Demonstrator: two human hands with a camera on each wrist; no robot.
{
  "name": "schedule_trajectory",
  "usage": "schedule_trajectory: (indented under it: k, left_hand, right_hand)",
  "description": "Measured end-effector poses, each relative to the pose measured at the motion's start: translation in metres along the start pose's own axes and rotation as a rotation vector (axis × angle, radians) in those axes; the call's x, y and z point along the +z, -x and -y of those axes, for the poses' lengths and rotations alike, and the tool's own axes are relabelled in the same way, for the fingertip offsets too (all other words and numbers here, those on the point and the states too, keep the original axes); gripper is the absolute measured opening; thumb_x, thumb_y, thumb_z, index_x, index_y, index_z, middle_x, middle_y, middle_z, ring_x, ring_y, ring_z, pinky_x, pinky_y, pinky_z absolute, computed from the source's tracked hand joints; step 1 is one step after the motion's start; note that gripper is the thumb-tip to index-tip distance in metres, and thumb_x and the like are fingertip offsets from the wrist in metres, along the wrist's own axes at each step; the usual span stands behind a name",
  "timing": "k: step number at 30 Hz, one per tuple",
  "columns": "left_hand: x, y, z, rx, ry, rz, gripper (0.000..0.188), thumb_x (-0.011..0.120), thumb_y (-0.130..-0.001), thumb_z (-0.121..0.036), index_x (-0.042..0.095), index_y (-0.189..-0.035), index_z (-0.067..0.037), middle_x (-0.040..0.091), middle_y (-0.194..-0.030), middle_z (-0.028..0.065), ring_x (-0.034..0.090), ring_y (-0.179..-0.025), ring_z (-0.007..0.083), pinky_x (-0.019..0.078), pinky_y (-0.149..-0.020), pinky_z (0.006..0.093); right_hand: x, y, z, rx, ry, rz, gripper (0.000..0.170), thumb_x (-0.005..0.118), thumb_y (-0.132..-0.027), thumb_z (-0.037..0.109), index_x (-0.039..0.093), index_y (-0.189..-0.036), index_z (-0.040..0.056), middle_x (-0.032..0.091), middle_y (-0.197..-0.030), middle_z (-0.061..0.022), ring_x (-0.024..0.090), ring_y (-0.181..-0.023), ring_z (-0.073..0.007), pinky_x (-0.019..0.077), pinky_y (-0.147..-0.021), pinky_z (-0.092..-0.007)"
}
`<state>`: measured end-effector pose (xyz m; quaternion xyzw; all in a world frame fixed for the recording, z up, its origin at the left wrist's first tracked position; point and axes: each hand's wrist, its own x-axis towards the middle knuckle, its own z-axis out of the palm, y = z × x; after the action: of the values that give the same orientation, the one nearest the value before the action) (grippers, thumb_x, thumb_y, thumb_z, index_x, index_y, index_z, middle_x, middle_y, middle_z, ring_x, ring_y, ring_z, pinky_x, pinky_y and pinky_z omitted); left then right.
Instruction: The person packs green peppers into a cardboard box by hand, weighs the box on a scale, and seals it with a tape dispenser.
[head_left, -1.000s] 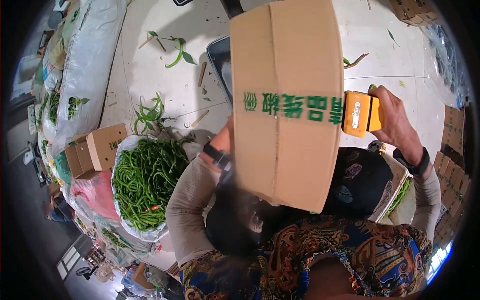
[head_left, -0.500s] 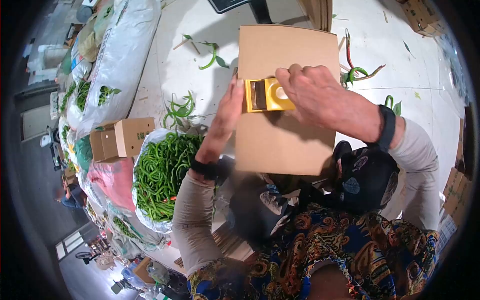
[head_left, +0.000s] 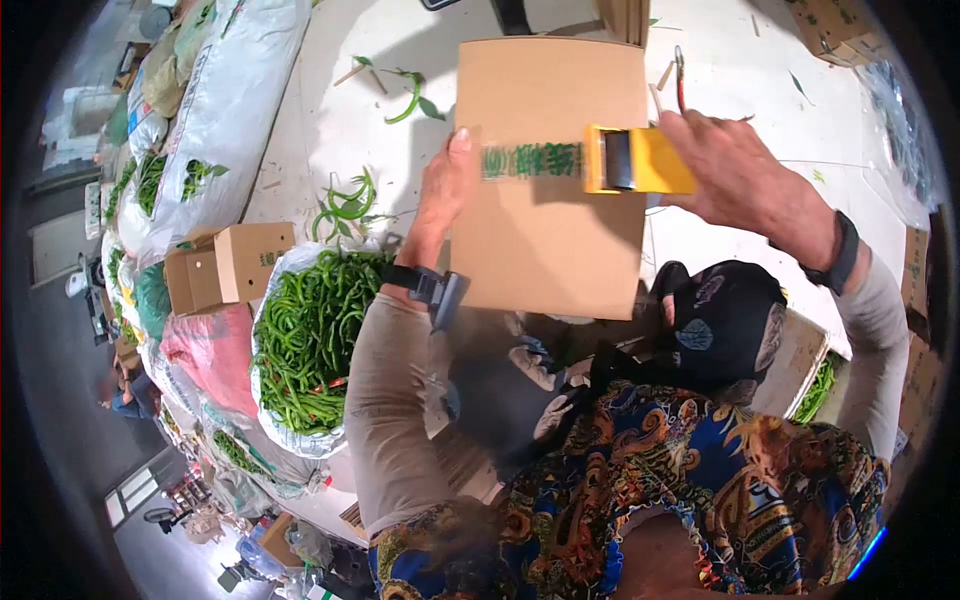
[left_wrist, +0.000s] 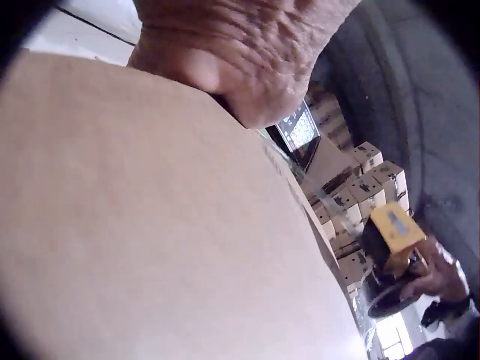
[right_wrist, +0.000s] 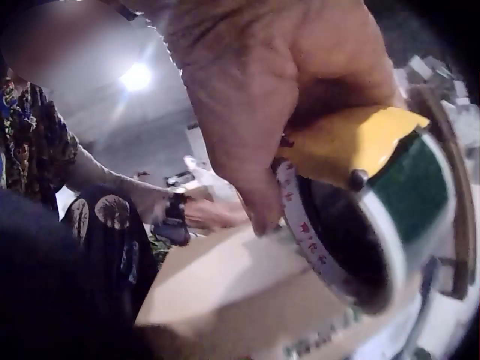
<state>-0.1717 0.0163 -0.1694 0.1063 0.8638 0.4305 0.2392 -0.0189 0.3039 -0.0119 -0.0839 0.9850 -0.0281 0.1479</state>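
Note:
A cardboard box (head_left: 545,250) stands before the person, its plain top face up. Green-printed clear tape (head_left: 530,160) runs across that face from the left edge. At the tape's right end, my right hand (head_left: 735,175) grips a yellow tape dispenser (head_left: 665,162), which overlaps the box's right edge. The right wrist view shows the tape roll (right_wrist: 345,240) in the dispenser under that hand. My left hand (head_left: 445,190) presses against the box's left side, thumb straight at the top edge and the other fingers mostly hidden. In the left wrist view the hand (left_wrist: 240,60) lies against the box's edge.
A white sack of green chilli peppers (head_left: 310,340) stands left of the box. Behind it are a small open carton (head_left: 250,262) and a long white sack (head_left: 235,120). Loose peppers (head_left: 348,203) lie on the floor. Flat cardboard (head_left: 622,22) stands beyond the box.
The box was tilted up with a printed taped face showing, then came down plain side up. The dispenser has since moved from its left edge to the right, laying tape across.

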Motion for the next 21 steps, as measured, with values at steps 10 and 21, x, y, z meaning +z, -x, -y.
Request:
schedule_trajectory:
  k: [10, 21]
  left_hand:
    - [-0.008, -0.005, 0.008, -0.114, 0.048, 0.135, 0.075, 0.027, -0.101, -0.059, 0.057, -0.128, 0.004, 0.066, -0.114, 0.0251, 0.063, -0.107, 0.0336, 0.0477, -0.093, 0.0432]
    - [0.002, 0.007, -0.009, -0.257, 0.7, 0.282, 0.067, 0.03, -0.105, -0.054, 0.048, -0.139, 0.001, 0.061, -0.125, 0.0164, 0.062, -0.109, 0.0235, 0.0507, -0.093, 0.0343]
  right_hand:
    - [0.071, 0.084, -0.079, 0.08, -0.143, -0.039, 0.062, 0.081, -0.079, 0.033, 0.042, -0.117, 0.003, 0.059, -0.098, -0.0205, 0.065, -0.091, -0.0393, 0.0541, -0.081, -0.047]
    - [0.159, 0.032, -0.08, -0.034, -0.424, -0.154, 0.056, 0.071, -0.086, 0.038, 0.037, -0.111, 0.0021, 0.054, -0.091, -0.0238, 0.06, -0.089, -0.044, 0.0509, -0.077, -0.0496]
